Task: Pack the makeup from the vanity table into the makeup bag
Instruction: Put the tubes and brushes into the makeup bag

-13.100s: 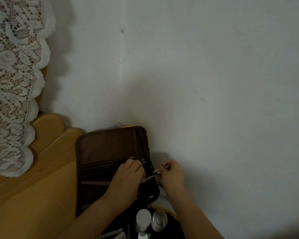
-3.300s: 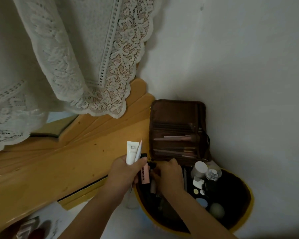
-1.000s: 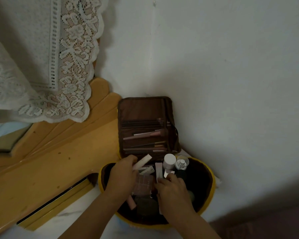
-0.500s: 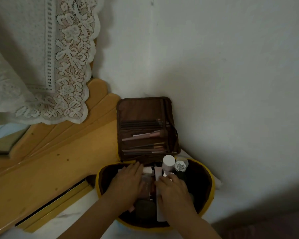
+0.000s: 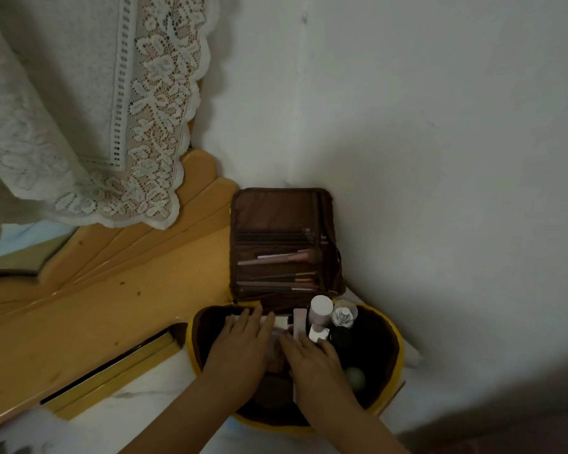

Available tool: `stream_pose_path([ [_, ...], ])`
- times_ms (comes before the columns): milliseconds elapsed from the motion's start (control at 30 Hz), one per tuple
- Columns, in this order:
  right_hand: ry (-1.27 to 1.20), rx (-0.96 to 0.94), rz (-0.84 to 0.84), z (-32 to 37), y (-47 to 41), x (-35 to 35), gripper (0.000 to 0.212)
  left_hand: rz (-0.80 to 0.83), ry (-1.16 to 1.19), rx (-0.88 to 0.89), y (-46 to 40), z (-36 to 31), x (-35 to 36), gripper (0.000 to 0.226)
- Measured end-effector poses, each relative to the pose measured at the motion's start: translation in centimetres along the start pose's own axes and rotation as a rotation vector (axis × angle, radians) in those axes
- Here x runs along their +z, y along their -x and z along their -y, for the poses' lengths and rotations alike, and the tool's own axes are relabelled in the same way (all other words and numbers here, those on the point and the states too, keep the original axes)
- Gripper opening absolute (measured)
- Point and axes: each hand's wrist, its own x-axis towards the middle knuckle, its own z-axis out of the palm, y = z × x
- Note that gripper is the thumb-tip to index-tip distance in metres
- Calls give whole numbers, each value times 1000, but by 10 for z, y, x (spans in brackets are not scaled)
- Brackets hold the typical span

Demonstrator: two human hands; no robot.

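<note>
Both of your hands are down inside the open makeup bag (image 5: pixel 394 342), which sits on the white table (image 5: pixel 138 417) in the corner where the walls meet. Your left hand (image 5: pixel 243 347) lies palm down over the left half of the bag, its fingers (image 5: pixel 255 317) straight and slightly spread, pressing flat on the pale tubes (image 5: pixel 281 321) lying along the far side. Your right hand (image 5: pixel 312 358) lies just beside it, palm down too, fingers relaxed and reaching toward the small white-capped item (image 5: pixel 318 335) at the centre; neither hand pinches anything that you can make out.

Most of the makeup is already in the bag: a pink bottle with a white cap (image 5: pixel 320 313) stands upright at the far side, a clear glass bottle (image 5: pixel 343 315) stands just to its right, touching it, and a pale green sponge (image 5: pixel 354 379) rests on the dark lining near your right wrist. What lies under your palms is hidden.

Propped upright against the wall, the bag's brown lid (image 5: pixel 281 211) carries several brushes (image 5: pixel 286 257) tucked crosswise in its slots. To the left, the wooden mirror frame (image 5: pixel 118 290) runs along the table, and a lace cloth (image 5: pixel 112 109) hangs over its far part.
</note>
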Motion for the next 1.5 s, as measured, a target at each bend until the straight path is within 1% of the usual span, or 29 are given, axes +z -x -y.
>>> stream_pose_path([
  [33, -16, -18, -5, -3, 0, 1, 65, -68, -1, 41, 4, 1, 3, 68],
  [67, -63, -2, 21, -4, -1, 1, 65, -158, 39, 86, 9, 0, 5, 49],
  [100, -86, -12, -25, -5, -1, 0, 64, -241, 86, 112, 17, -1, 3, 31],
  [133, -77, -41, -118, -7, -1, 2, 61, -261, 177, 146, 25, -4, 1, 27],
  [167, -61, -54, -211, -9, 0, 6, 52, -287, 295, 148, 34, -7, -5, 30],
  [200, -84, -64, -275, -5, 4, 6, 38, -308, 370, 119, 43, -8, -10, 32],
  [233, -108, -97, -325, -1, 8, 7, 24, -279, 422, 93, 51, -8, -13, 32],
  [300, -181, -171, -345, 8, 17, 9, 21, -325, 512, 26, 68, -8, -6, 31],
  [333, -195, -200, -324, 13, 22, 12, 21, -326, 529, -18, 78, -7, -5, 32],
  [400, -200, -293, -281, 24, 29, 21, 21, -343, 538, -117, 100, -3, 4, 43],
  [467, -209, -363, -193, 37, 35, 26, 21, -349, 540, -221, 121, 4, 18, 42],
  [500, -175, -397, -124, 46, 37, 29, 21, -341, 527, -279, 135, 8, 26, 40],
  [567, -79, -450, 55, 61, 41, 38, 29, -289, 524, -367, 163, 17, 44, 48],
  [600, -44, -462, 153, 67, 42, 47, 31, -237, 516, -404, 179, 22, 51, 51],
  [633, 23, -464, 265, 75, 44, 55, 31, -177, 506, -446, 193, 28, 59, 45],
  [700, 92, -458, 403, 92, 47, 68, 30, -98, 504, -533, 219, 42, 73, 32],
  [800, 83, -439, 477, 119, 50, 85, 33, -37, 504, -654, 252, 65, 94, 30],
  [900, 84, -451, 467, 150, 49, 98, 34, 9, 500, -765, 276, 89, 109, 30],
  [1000, 117, -461, 434, 188, 42, 117, 36, 23, 503, -821, 296, 115, 123, 30],
  [1067, 145, -470, 379, 216, 37, 131, 38, 30, 507, -841, 309, 134, 132, 30],
  [1167, 180, -453, 312, 258, 29, 153, 48, 10, 506, -906, 328, 165, 144, 30],
  [1267, 127, -433, 224, 288, 21, 171, 60, 13, 468, -967, 341, 195, 156, 29],
  [1300, 139, -434, 196, 294, 19, 179, 60, 17, 456, -982, 343, 204, 159, 29],
  [1367, 134, -411, 168, 303, 13, 195, 54, -2, 459, -990, 345, 217, 164, 28],
  [1433, 146, -412, 147, 307, 10, 203, 44, -34, 473, -968, 343, 225, 168, 27],
  [1500, 148, -411, 144, 306, 8, 207, 42, -53, 463, -917, 336, 229, 169, 27],
])
